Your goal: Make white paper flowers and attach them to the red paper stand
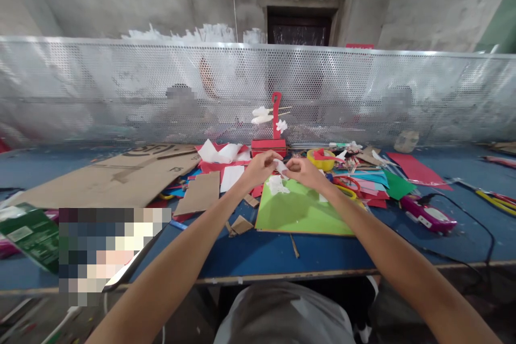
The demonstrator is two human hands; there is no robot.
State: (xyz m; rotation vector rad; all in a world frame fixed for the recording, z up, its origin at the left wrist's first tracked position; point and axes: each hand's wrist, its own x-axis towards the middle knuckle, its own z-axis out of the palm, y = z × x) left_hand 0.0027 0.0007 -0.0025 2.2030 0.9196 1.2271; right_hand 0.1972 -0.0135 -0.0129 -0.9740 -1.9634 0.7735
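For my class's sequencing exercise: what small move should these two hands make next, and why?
Probably pinch the small white paper piece into shape: fingertips of the left hand and right hand are both on it, and a crumpled white paper clump lies on the flat lime-green sheet.

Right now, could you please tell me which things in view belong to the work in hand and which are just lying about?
Seemingly in use:
white paper piece, held between left hand and right hand
crumpled white paper, on green sheet
perhaps red stand, bearing similar white pieces

Apparently just lying about:
large brown cardboard
purple device
yellow roll
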